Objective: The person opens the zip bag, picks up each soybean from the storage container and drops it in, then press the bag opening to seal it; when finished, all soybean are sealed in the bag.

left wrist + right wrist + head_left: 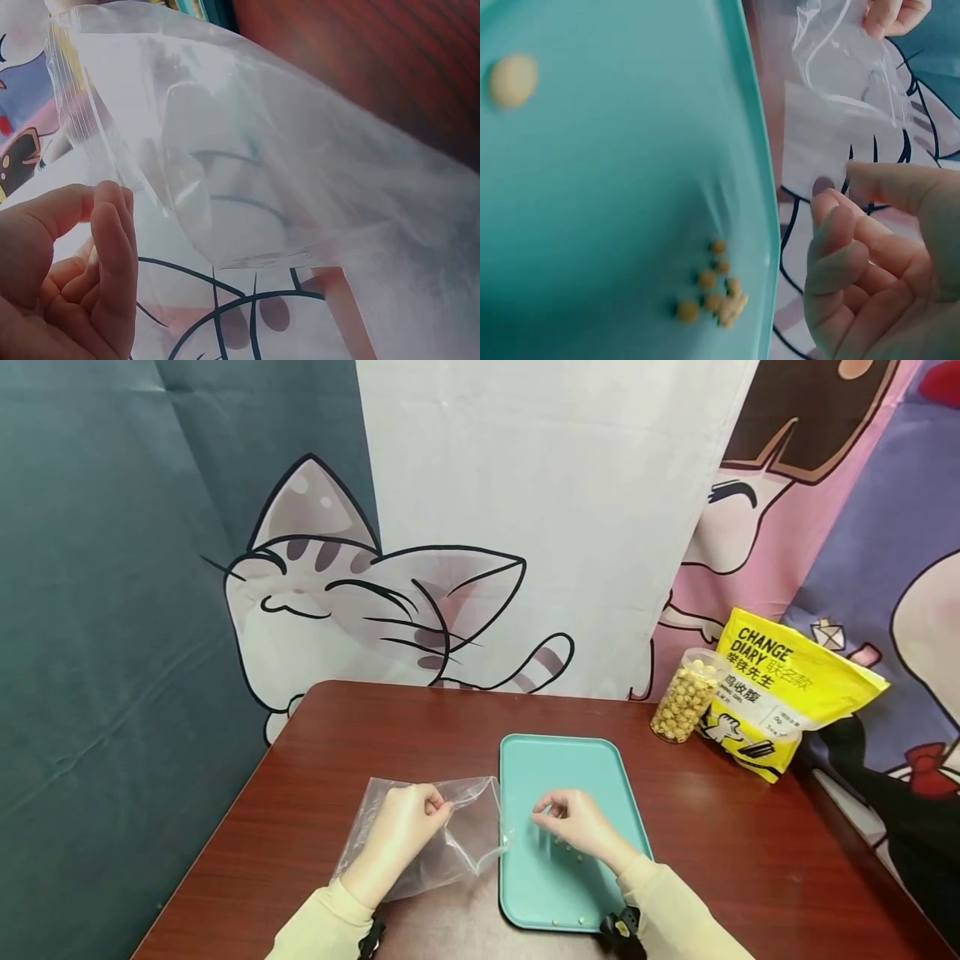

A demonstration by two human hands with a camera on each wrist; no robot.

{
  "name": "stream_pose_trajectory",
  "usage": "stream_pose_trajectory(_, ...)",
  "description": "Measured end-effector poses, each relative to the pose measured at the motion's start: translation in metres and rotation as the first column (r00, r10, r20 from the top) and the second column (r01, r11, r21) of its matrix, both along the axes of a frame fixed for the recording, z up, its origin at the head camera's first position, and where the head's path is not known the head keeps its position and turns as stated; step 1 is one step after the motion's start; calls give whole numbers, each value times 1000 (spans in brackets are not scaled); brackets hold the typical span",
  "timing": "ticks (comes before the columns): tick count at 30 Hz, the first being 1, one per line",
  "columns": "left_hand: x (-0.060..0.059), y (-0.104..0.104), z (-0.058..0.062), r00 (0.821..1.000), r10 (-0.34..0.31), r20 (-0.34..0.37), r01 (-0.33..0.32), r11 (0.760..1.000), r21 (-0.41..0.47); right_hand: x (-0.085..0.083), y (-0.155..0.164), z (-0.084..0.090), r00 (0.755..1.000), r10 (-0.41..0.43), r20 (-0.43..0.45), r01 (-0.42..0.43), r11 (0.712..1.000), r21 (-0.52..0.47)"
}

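Note:
My left hand (411,817) pinches the rim of a clear plastic zip bag (471,827) between thumb and fingers. The bag's mouth gapes toward the tray, and ridged lines run along its edge (94,124). Over the teal tray (558,760), my right hand (576,820) hovers with fingers loosely bent. A gap shows between its thumb and index fingertips (832,199), and I see nothing held there. Several small yellowish beans (706,279) lie on the tray beneath that hand. One more bean (513,79) sits apart from the cluster.
At the tray's back right, a clear jar of yellowish pieces (682,700) stands beside a yellow printed pouch (780,693). The brown table (405,727) meets a cartoon cat backdrop (465,468) behind. A black wrist strap (624,931) is near the tray's front edge.

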State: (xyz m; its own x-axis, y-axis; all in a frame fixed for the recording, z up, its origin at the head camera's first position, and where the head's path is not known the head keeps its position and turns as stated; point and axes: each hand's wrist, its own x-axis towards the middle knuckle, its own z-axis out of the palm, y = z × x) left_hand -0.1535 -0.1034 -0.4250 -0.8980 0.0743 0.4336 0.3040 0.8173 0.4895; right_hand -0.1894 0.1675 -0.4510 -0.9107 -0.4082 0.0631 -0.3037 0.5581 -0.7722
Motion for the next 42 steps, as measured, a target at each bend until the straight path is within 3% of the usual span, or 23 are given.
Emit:
stream_pose_trajectory(9, -1, 3, -1, 1000, 4, 5, -4, 999, 40, 8, 33, -9, 999, 9, -31, -5, 994, 113)
stream_pose_trajectory(21, -1, 2, -4, 1000, 1, 15, -1, 1000, 19, 24, 51, -14, 997, -17, 74, 2, 980, 199)
stream_pose_trajectory(31, 1, 1, -7, 1000, 4, -3, -4, 1000, 6, 26, 50, -19, 997, -49, 52, 36, 974, 226)
stream_pose_trajectory(42, 1, 1, -7, 1000, -4, -3, 4, 1000, 14, 26, 48, -20, 998, -61, -27, 66, 969, 239)
